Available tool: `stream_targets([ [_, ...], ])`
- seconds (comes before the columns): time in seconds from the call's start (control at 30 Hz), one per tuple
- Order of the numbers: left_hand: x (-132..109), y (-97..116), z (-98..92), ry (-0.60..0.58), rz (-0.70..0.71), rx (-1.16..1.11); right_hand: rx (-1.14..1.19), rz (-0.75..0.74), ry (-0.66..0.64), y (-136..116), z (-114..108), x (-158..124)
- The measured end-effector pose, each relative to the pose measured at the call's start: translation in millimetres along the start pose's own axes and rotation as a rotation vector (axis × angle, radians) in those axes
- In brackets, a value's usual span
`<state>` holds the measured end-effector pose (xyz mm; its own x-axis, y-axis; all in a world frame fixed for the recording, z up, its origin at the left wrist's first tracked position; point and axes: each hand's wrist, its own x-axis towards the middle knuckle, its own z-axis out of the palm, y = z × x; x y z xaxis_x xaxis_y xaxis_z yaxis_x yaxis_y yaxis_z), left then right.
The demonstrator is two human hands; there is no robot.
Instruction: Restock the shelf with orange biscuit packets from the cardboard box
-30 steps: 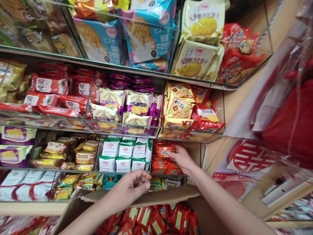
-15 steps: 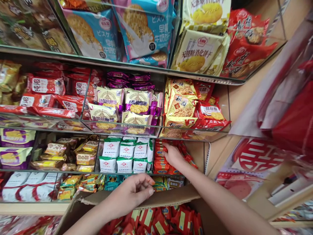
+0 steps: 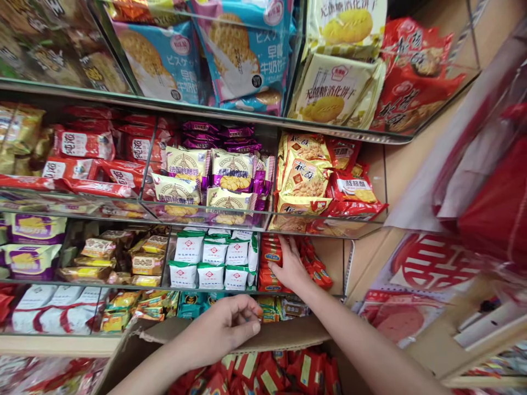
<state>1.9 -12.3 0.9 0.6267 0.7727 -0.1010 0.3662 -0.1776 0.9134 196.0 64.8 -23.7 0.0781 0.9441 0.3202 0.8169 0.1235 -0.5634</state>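
Note:
My right hand (image 3: 291,267) reaches into a shelf compartment on the right. Its fingers and thumb are spread against the stacked red snack packets (image 3: 270,281), and nothing shows gripped in it. My left hand (image 3: 234,323) hovers at the front flap of an open cardboard box (image 3: 294,333), fingers loosely curled with a gap to the thumb. I see nothing held in that hand. Inside the box lie many loose red packets (image 3: 269,373) with pale yellow labels.
White-and-green packets (image 3: 213,277) stand in the compartment left of the red ones. A clear shelf lip (image 3: 263,221) crosses just above my right hand. Yellow biscuit packets (image 3: 307,178) sit higher up. Red-and-white hanging packages (image 3: 494,181) crowd the right side.
My right hand has turned flatter, its fingers more upright and spread against the red packets. My left hand has hardly moved. The view has shifted slightly.

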Motion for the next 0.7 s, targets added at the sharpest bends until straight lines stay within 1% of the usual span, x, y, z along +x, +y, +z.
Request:
stream_targets([
  [0.1,-0.7,0.4,-0.1,0.001,-0.003,0.013,0.015,0.014,0.025,4.5,1.3,1.8],
  [0.2,-1.0,0.2,-0.5,-0.002,-0.003,0.016,0.02,-0.009,0.039,3.8,1.3,7.4],
  [0.43,1.3,-0.8,-2.1,0.005,-0.002,0.013,0.014,-0.074,-0.018,-2.2,2.4,25.0],
  [0.57,1.3,-0.6,-1.4,-0.006,-0.011,0.033,0.02,-0.118,0.001,3.8,8.7,21.4],
  [0.7,1.3,-1.3,-0.2,-0.022,-0.01,0.029,0.035,-0.104,0.051,8.8,11.2,15.2],
])
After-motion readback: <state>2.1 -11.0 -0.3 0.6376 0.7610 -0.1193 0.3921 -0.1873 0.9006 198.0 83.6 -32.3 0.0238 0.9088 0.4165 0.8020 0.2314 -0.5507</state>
